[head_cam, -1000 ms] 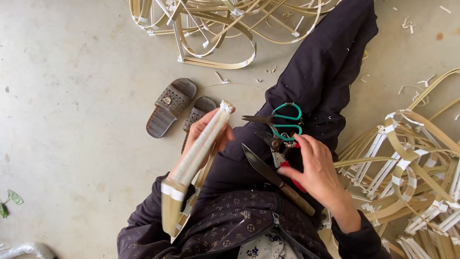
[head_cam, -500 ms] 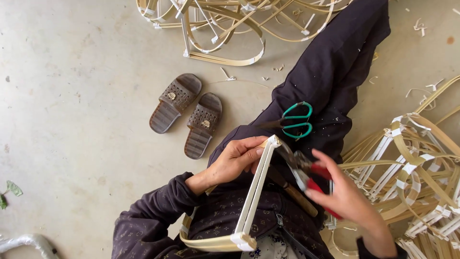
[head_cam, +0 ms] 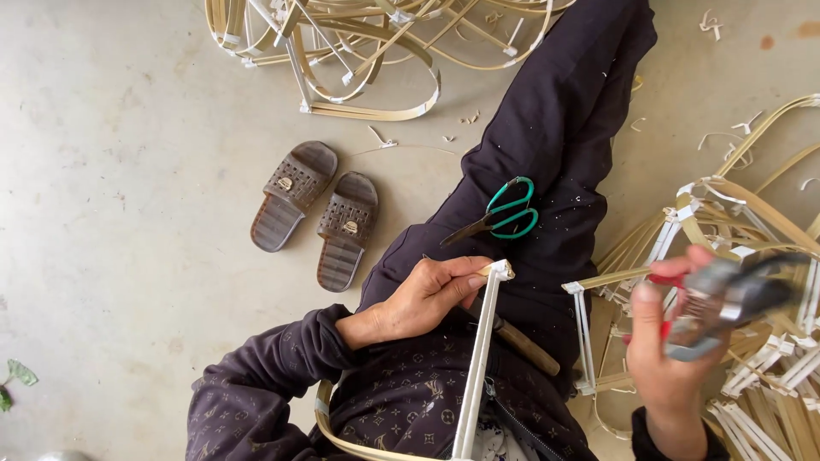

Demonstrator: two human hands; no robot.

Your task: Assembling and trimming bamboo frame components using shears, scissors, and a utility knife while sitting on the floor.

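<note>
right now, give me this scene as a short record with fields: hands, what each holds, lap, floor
left hand: pinches the top end of a white-wrapped bent bamboo strip
right hand: grips a blurred grey metal hand tool with red handles
lap: green-handled scissors lie on the dark trouser leg; a wooden-handled tool lies beside the strip
floor: pair of brown slippers on grey concrete; heaps of bamboo strips ahead and at right

Floor: grey concrete floor [head_cam: 128, 128], matt, rough, stained.
Strips: pale split-bamboo strips [head_cam: 359, 51], smooth, dry, bound with white plastic tape.
Held piece: white-taped bamboo strip [head_cam: 478, 358] in left hand [head_cam: 427, 294].
Scissors: green plastic-handled steel scissors [head_cam: 500, 218], glossy.
Tool: grey metal tool [head_cam: 726, 299], blurred, in right hand [head_cam: 670, 358].
Slippers: brown moulded rubber slippers [head_cam: 316, 213], matt.
Trousers: dark matt cloth trousers [head_cam: 564, 111].
</note>
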